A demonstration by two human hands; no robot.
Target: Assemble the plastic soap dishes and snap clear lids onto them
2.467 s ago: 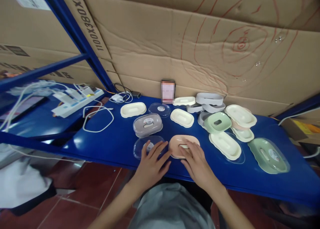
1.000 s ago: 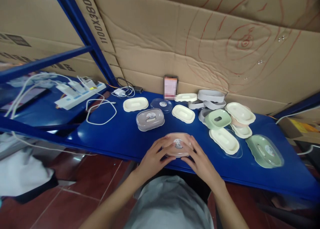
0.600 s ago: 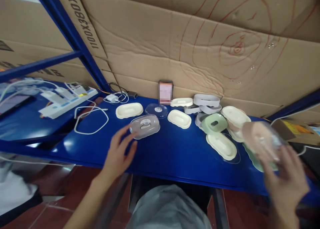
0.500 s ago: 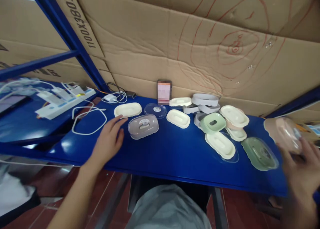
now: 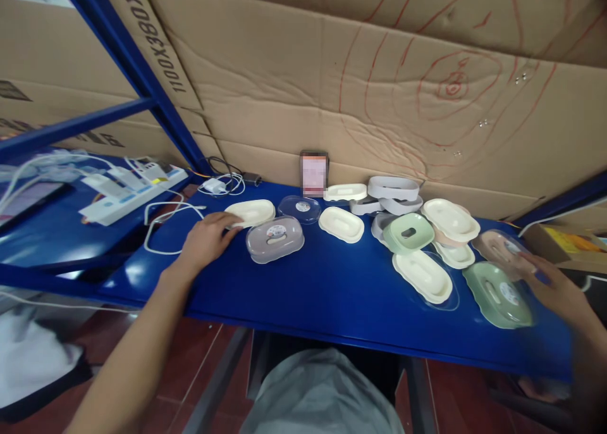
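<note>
Fingers (image 5: 226, 219) of the left hand (image 5: 203, 241) lie loosely spread on the cream tray (image 5: 250, 212) at the worktop's (image 5: 313, 282) back-left, so I'd pinch its rim firmly; right hand (image 5: 557, 291) too blurry.

We see a glossy blue metal worktop (image 5: 303, 295), smooth matt plastic soap boxes (image 5: 275, 239) with clear shiny lids (image 5: 302, 207), and creased, rough brown cardboard (image 5: 294, 92) behind.
</note>
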